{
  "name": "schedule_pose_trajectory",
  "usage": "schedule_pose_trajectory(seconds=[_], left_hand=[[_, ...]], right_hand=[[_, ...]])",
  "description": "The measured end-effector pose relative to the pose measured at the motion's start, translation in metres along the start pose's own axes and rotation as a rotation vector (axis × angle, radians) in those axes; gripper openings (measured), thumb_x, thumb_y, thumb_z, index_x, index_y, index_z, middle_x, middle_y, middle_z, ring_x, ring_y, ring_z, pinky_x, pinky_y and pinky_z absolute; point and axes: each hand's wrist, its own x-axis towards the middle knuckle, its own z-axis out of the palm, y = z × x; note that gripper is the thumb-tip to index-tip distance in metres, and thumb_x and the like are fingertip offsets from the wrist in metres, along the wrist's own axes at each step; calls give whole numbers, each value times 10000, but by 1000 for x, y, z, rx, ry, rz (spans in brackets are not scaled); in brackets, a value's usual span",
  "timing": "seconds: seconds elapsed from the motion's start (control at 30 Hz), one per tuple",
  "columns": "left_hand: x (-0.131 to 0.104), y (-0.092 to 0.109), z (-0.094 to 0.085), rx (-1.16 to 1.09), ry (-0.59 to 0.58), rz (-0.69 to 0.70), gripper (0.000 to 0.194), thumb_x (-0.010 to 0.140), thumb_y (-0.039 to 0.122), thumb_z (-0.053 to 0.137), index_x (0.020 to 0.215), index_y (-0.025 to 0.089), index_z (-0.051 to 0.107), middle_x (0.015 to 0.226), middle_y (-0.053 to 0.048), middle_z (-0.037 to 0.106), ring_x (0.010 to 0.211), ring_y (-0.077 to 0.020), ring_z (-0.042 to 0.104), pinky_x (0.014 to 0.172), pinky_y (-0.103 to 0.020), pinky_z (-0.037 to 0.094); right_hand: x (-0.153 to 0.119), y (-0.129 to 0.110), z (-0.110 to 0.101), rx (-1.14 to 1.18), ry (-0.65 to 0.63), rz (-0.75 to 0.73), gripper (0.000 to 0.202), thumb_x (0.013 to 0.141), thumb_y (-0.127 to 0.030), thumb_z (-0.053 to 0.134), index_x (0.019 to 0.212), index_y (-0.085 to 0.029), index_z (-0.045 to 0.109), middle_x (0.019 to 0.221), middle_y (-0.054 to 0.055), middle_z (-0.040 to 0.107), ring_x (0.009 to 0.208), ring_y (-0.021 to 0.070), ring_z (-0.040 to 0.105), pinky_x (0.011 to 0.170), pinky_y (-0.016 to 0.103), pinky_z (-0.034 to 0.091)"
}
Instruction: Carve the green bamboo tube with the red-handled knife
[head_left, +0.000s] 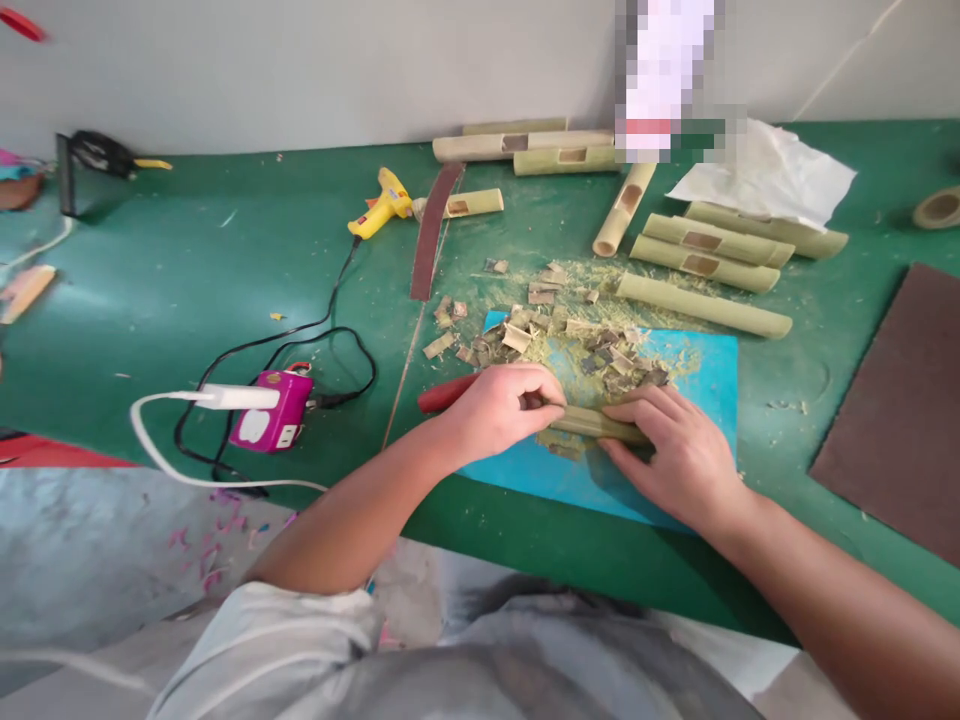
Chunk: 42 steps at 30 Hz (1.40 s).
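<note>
A pale green bamboo tube [592,420] lies low over a blue mat [517,473], both my hands on it. My left hand [514,405] is closed, with thumb and forefinger pinched at the tube's left end. The right end is gripped by my right hand [675,450], whose fingers and palm cover it. Just behind my left wrist a red handle [448,393] sticks out; the rest of that tool is hidden. Cut bamboo chips [517,338] and shavings are heaped on the mat's far side, right beyond my hands.
Several notched bamboo tubes [705,263] lie at the back right and along the wall. A brown sandpaper strip [433,240] and a yellow glue gun [382,205] lie back left. A purple power adapter [271,411] with cables stands left. A dark brown sheet [900,410] lies right.
</note>
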Motion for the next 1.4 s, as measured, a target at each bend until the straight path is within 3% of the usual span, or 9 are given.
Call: schedule_pose_trajectory(seconds=[0.17,0.4,0.67,0.9,1.1,1.27,1.4], left_hand=[[3,-3,-3,-58,-19,-31,47,813,148,709,769,157,696,883,-52,712,789,-147,660,701,-252,524],[7,-4,13,14,53,40,143,821,183,716,694,158,657,761,-13,607,689,-120,566,616,-238,435],[8,-4,-4,-110,-111,-95,32,798,168,711,777,149,697,847,-39,674,740,-136,620,666,-256,473],[9,-5,10,-44,3,-89,114,806,202,730,724,156,665,743,7,595,609,-91,502,564,-225,391],[7,2,-2,-58,-88,-134,9,796,154,703,798,147,707,875,-34,687,648,-94,544,588,-221,409],[7,-1,-2,-9,-102,-259,150,797,243,738,917,155,756,595,43,531,501,-74,378,488,-222,261],[5,-8,10,-117,-42,-276,189,777,313,778,871,155,736,692,14,632,580,-94,504,540,-219,360]], right_hand=[[1,1,1,5,-2,-5,169,891,-305,661,1004,-182,688,993,91,720,898,250,647,760,379,538],[1,3,4,28,-8,14,171,888,-313,645,994,-192,702,992,99,718,888,255,651,756,391,536],[2,7,2,66,-10,-15,173,898,-311,650,996,-177,696,963,95,708,897,250,642,777,388,532],[2,6,3,57,-30,-4,195,913,-325,629,1009,-170,699,932,93,694,880,253,627,758,385,516],[1,8,3,61,-21,1,189,898,-320,659,1003,-168,700,941,89,689,876,244,626,756,371,503],[2,9,5,15,-6,-77,202,920,-351,631,984,-172,698,920,97,697,847,250,618,718,375,496],[2,11,5,26,-2,-85,189,912,-336,644,987,-171,698,901,94,687,846,253,616,712,377,488]])
